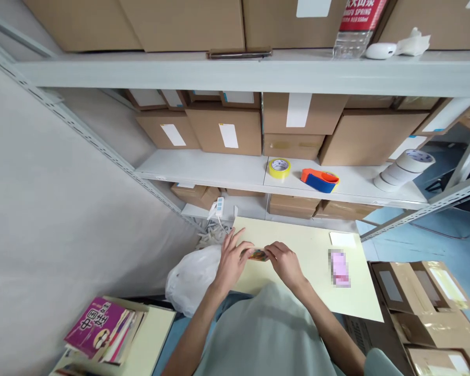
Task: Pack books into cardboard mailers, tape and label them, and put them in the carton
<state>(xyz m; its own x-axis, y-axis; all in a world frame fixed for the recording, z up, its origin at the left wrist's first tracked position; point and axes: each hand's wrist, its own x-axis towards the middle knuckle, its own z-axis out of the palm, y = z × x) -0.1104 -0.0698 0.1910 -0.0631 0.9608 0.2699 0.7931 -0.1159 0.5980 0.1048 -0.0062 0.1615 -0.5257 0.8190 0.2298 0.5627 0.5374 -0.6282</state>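
Over the pale yellow table (297, 237), close to my body, both hands hold a small flat item with a colourful printed face (259, 255); its kind is too small to make out. My left hand (232, 260) pinches its left end between thumb and fingers. At the right end, the closed fingers of my right hand (284, 262) grip the edge. Farther right on the table lie a blurred pink item (340, 269) and a white slip of paper (342, 239).
Shelves ahead carry cardboard boxes (231, 125), yellow tape (279, 167), an orange-and-blue tape dispenser (320, 180) and white rolls (405, 169). A white plastic bag (196, 277) sits left of the table. Books (96, 326) lie lower left; opened cartons (423, 308) stand right.
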